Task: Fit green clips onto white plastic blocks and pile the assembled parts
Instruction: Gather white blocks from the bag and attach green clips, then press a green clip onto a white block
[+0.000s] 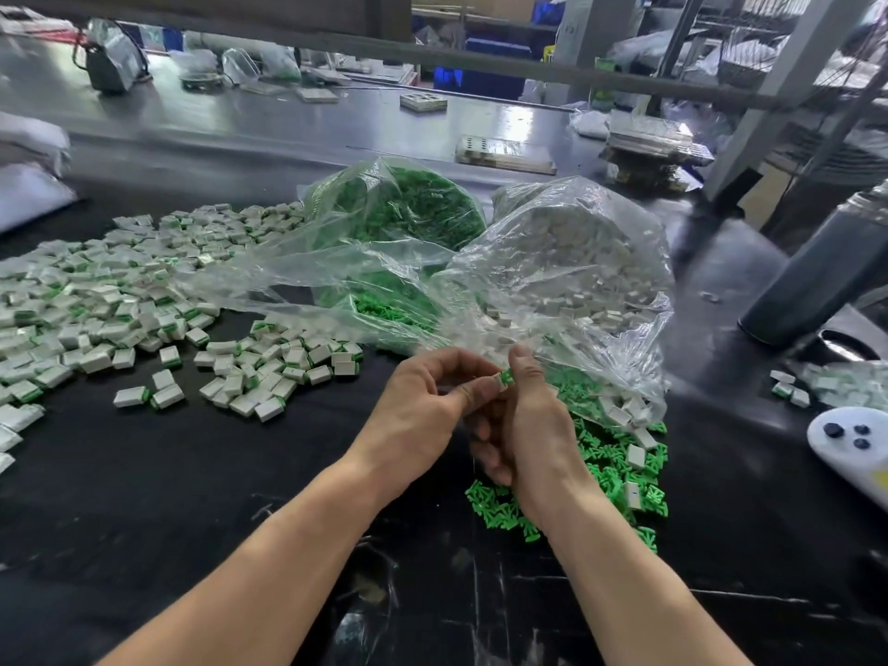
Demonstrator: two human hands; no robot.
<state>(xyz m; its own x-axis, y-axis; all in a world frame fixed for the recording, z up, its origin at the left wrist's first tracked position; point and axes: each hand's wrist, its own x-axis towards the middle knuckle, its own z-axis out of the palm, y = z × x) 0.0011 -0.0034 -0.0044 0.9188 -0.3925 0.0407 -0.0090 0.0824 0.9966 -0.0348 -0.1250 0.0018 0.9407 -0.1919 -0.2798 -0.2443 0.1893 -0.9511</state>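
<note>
Hiding white block (499, 383), green clip (507, 375): curled fingers (473, 390).

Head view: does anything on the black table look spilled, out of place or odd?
Loose green plastic clips and a few white plastic blocks lie spilled from the clear plastic bags' mouths beside the right hand. A white game controller at the right edge seems unrelated to the work.

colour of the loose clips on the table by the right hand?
Bright green loose clips, seen in the head view.
</note>
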